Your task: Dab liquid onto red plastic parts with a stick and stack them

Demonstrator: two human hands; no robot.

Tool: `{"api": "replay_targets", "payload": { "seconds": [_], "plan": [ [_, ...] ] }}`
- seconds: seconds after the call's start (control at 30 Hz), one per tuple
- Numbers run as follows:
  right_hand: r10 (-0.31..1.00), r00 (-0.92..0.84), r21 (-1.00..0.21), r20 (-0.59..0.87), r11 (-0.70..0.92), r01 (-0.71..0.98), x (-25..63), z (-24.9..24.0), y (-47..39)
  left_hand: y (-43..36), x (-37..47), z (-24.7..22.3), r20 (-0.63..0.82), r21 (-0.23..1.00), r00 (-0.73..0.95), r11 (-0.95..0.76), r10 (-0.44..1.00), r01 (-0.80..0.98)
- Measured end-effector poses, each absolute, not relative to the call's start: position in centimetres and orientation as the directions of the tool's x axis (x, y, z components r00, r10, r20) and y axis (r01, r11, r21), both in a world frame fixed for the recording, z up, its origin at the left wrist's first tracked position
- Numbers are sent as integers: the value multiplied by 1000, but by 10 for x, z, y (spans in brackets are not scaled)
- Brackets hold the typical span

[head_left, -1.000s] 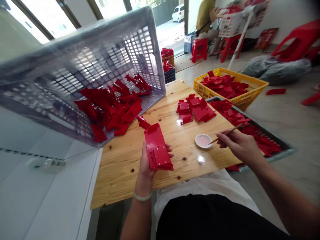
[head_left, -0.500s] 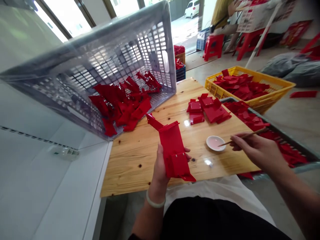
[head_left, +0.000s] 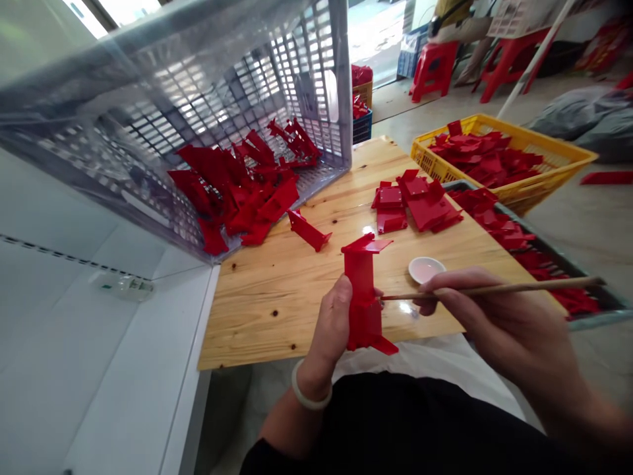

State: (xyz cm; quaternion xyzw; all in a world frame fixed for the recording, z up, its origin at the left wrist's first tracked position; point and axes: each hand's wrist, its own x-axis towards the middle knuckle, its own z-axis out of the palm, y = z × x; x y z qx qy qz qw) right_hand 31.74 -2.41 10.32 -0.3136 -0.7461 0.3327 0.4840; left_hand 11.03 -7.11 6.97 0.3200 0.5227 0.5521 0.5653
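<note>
My left hand (head_left: 332,323) grips a red plastic part (head_left: 362,280) with flared ends, holding it up over the table's front edge. Between the fingers of my right hand (head_left: 475,316) is a thin wooden brush (head_left: 514,288), held level. Its fine tip reaches the right side of the red part, near the middle; whether it touches cannot be made out. Behind my right fingers a small white dish (head_left: 426,269) with pale pink liquid stands on the wooden table (head_left: 257,310). Another red part (head_left: 309,231) lies alone on the wood.
A tipped grey crate (head_left: 188,112) with red parts fills the back left. Stacked red parts (head_left: 420,201) lie at the table's right. Beyond it stand a yellow basket (head_left: 558,168) and a dark crate (head_left: 613,310), both with red parts. A person sits in the background.
My right hand has brought the brush from the dish leftward to the held red part. My left hand has turned that part and shifted it slightly right. The camera view has tilted down.
</note>
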Motion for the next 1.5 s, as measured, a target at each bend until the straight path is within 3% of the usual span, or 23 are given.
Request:
{"api": "replay_targets", "payload": {
  "seconds": [0.5, 0.67, 0.77, 0.87, 1.07, 1.5],
  "plan": [
    [691, -387, -682, 611, 707, 185, 303, 106, -22, -73, 110, 72, -143, 980, -155, 118, 977, -163],
    [797, -291, -809, 530, 578, 111, 306, 100, -20, -72, 109, 66, -238, 920, -132, 180, 962, -347],
    [886, -243, -918, 394, 394, -52, 306, 93, -17, -69, 104, 62, -315, 775, 43, 283, 948, -564],
    [920, -246, -947, 306, 267, -179, 304, 84, -12, -66, 99, 60, -317, 659, 182, 355, 931, -664],
    [929, -280, -949, 244, 169, -265, 300, 78, -7, -64, 100, 63, -308, 627, 220, 371, 926, -685],
    [924, -293, -955, 247, 181, -236, 307, 79, -8, -60, 100, 67, -383, 612, 231, 433, 895, -662]
  ]
}}
